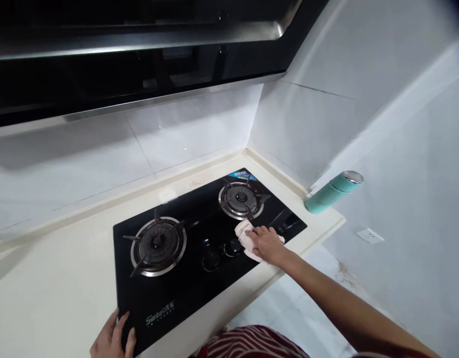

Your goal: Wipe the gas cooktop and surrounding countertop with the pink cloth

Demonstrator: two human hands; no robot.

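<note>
A black glass gas stove (199, 283) with two burners is set in the pale countertop. My right hand (267, 243) presses a white cloth (245, 236) onto the glass, just in front of the right burner (241, 199) and to the right of the control knobs (233, 246). Its fingers are closed over the cloth, which spreads out beneath the palm. At the stove's front left corner rests my left hand (114, 338), fingers apart, touching the glass edge and holding nothing. The left burner (158, 243) lies beyond it, with its dark pan support on top.
A teal bottle (332, 193) with a silver lid stands at the counter's right end. Overhead hangs a black range hood (140, 74). Tiled walls close off the back and right, with a socket (370, 235) on the right wall. The countertop (61, 278) extends left.
</note>
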